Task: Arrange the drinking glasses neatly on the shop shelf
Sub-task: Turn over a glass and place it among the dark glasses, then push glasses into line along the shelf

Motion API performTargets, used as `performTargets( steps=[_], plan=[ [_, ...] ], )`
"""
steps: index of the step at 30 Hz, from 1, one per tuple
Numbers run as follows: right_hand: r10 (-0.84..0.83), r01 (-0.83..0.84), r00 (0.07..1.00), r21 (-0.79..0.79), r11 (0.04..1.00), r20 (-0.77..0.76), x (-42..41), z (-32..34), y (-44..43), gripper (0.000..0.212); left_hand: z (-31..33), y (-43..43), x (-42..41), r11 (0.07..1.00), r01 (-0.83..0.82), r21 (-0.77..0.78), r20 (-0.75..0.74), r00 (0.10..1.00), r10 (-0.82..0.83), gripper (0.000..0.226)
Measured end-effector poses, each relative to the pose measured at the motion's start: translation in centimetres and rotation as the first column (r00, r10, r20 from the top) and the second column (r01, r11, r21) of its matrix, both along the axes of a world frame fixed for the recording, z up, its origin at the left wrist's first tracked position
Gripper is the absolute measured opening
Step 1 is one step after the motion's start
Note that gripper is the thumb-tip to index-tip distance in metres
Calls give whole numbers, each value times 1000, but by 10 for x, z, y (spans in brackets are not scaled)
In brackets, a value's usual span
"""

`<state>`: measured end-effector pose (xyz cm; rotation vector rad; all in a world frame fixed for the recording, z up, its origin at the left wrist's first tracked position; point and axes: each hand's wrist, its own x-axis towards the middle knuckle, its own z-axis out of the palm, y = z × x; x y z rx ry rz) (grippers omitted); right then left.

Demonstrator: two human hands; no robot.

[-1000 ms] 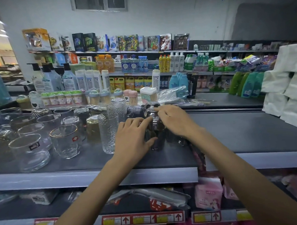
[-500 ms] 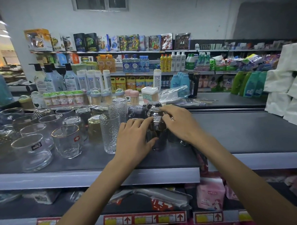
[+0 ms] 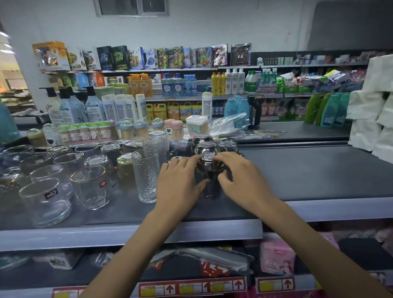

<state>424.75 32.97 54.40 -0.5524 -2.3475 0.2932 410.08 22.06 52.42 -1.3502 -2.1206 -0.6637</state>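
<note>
Dark glass [image 3: 209, 170] looks smoky and glossy.

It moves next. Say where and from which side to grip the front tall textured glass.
Grip the front tall textured glass round its straight middle wall, from the front: it stands upright, with other glasses close at its left and behind.
</note>
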Motion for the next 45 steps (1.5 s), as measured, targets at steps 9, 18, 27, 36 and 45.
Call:
performTargets(
  steps=[9, 18, 27, 36, 45],
  plan=[
    [13, -12, 1000, 70, 997, -14, 11, -3, -17, 41, -17, -38, 4, 999, 8, 41, 26, 1000, -9, 45],
    [92, -121, 979, 153, 981, 182, -27, 44, -31, 41, -28, -73, -25, 999, 21, -46, -199, 979, -30, 28],
    [9, -148, 723, 142, 979, 691, -120, 70, -16, 73, -29, -64, -76, 958, 132, -256, -457, 856, -240, 45],
    [8, -123, 687, 105, 987, 727, -147, 54, -6, 89, -30, -71, -90, 949, 169, -265, -371, 891, -262, 48],
    [204, -242, 769, -20, 970, 606, -115, 71, -6, 90, -23, -82, -85, 957, 258, -131, -331, 899, -288, 27]
  ],
)
